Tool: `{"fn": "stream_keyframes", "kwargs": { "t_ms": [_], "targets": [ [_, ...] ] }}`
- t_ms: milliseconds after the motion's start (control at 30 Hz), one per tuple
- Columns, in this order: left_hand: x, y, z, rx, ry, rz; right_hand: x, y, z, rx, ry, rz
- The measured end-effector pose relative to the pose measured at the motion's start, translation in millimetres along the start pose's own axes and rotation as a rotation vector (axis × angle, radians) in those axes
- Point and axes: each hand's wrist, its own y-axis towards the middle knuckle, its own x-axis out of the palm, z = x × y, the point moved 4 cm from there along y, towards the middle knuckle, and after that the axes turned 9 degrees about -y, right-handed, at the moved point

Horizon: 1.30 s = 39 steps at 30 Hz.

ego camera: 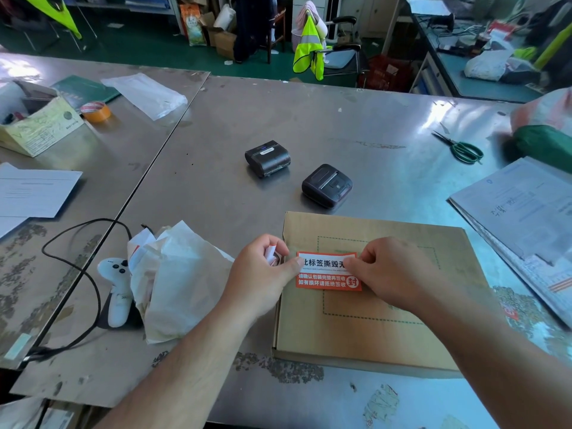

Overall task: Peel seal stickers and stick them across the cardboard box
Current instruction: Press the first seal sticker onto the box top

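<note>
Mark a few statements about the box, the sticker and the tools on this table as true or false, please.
1. The red sticker is held over the cardboard box. True.
2. Only the right hand holds the sticker. False: the left hand pinches its other end too.
3. Two black printers sit on the table beyond the box. True.
4. The scissors lie on the box. False: they lie on the table, off to its right.
</note>
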Motion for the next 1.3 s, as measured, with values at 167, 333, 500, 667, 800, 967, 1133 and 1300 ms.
{"fn": "stream_keyframes", "kwargs": {
  "t_ms": [167, 333, 500, 667, 800, 967, 1133, 1300],
  "targets": [
    [0.5, -0.2, 1.8, -0.010, -0.010, -0.011, 0.0, -1.6, -0.7, -0.015, -0.030, 0.016],
    [0.1, -0.2, 2.5, -0.014, -0.010, -0.011, 0.6, -8.1, -3.8, -0.037, -0.068, 0.027],
    [-0.3, 1.0, 1.1, -0.015, -0.012, -0.016, 1.2, -6.9, -4.6, -0.048, -0.079, 0.023],
    [0.1, 2.4, -1.0, -0.010, -0.002, -0.011, -3.5, -5.2, 7.3, 0.003, -0.034, 0.027],
    [3.7, 2.5, -2.0, 0.004, 0.016, 0.002, -6.5, -4.6, 14.4, 0.015, -0.025, 0.001],
    [8.0, 7.1, -1.5, -0.013, 0.103, 0.048, -4.4, 5.7, 15.6, 0.017, -0.042, -0.020],
    [12.9, 9.8, 4.9, -0.037, 0.158, 0.107, -8.0, 14.3, 15.1, 0.014, -0.067, -0.107],
    [13.6, 12.3, 6.3, -0.034, 0.150, 0.096, -5.4, 19.5, 11.2, 0.059, -0.085, -0.111]
  ]
}}
